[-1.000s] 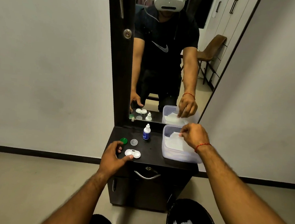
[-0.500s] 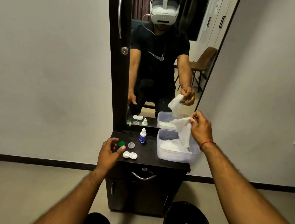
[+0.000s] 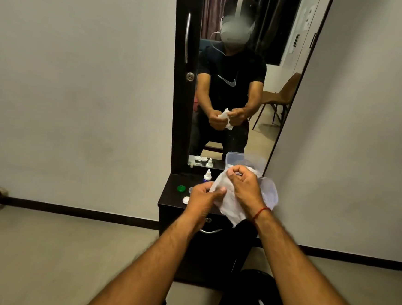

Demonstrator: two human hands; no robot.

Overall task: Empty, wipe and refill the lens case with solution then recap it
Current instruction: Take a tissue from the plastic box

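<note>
Both hands hold a white tissue [image 3: 227,202] in the air above the dark dresser top [image 3: 170,197]. My left hand [image 3: 203,196] pinches its left edge, and my right hand [image 3: 245,188] grips its upper part. The white lens case [image 3: 186,200] lies on the dresser, mostly hidden behind my left hand. A green cap [image 3: 181,188] sits to the case's far left, and a clear cap [image 3: 190,188] peeks out beside it. The small solution bottle [image 3: 207,175] stands upright near the mirror.
A clear plastic tub [image 3: 270,194] of tissues sits on the dresser's right side. The mirror [image 3: 236,83] rises behind. A drawer handle [image 3: 210,230] is below the top. A black bin [image 3: 253,298] with a white tissue stands on the floor.
My right hand pulled a tissue out of the tub and carried it left and toward me. My left hand rose from beside the lens case and took hold of the tissue.
</note>
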